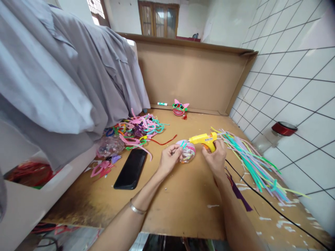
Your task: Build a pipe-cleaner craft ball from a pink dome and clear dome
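Observation:
In my right hand (216, 158) is a yellow hot glue gun (202, 139), its nozzle pointing left. My left hand (170, 157) pinches a small teal piece of pipe cleaner (184, 144) right at the nozzle tip. Just behind the left fingertips sits a round pink-rimmed object (188, 153) with a multicoloured middle, partly covered by the hand. I cannot tell whether the nozzle touches the teal piece.
Pipe cleaner bundles (251, 160) lie at right, beside the black cord (272, 205). A tangled pile of pipe cleaners (142, 125) and a black phone (131, 169) lie left. A pink-eared face craft (179, 108) and glue stick (162, 104) rest at the back. Grey cloth (78, 69) hangs left.

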`<state>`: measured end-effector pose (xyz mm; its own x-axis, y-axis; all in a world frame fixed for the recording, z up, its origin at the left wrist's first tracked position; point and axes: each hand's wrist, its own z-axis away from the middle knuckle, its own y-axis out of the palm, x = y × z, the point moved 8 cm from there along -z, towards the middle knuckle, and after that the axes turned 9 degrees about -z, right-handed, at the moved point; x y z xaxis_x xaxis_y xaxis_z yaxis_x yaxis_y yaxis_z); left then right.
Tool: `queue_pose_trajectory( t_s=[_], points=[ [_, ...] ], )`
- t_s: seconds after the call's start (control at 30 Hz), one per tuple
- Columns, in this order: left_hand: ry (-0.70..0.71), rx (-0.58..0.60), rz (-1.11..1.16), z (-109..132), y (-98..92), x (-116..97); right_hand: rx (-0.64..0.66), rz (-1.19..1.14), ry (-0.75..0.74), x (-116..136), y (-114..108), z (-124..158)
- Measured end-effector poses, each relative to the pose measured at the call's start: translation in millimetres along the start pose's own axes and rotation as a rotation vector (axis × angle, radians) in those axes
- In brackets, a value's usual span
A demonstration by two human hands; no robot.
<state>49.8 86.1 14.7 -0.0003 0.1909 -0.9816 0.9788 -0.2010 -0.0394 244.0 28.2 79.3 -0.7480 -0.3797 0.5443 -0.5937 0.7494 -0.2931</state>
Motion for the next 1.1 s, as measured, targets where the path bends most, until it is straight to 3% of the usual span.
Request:
queue_pose_trajectory(
  t_s=[0.3, 0.5, 1.1],
  points=[
    [-0.014, 0.012, -0.003, -1.1, 1.9, -2.1, -0.033, -0.002, -0.01, 3.0, -5.3, -1.1],
    [-0.031, 0.006, 0.002, -0.5, 1.1, -2.0, 0.028, 0.0, -0.002, -1.2, 1.3, 1.6],
    [-0.059, 0.007, 0.014, 1.2, 1.3, -6.3, -0.049, 0.024, 0.017, -0.5, -1.8, 3.5]
  ],
)
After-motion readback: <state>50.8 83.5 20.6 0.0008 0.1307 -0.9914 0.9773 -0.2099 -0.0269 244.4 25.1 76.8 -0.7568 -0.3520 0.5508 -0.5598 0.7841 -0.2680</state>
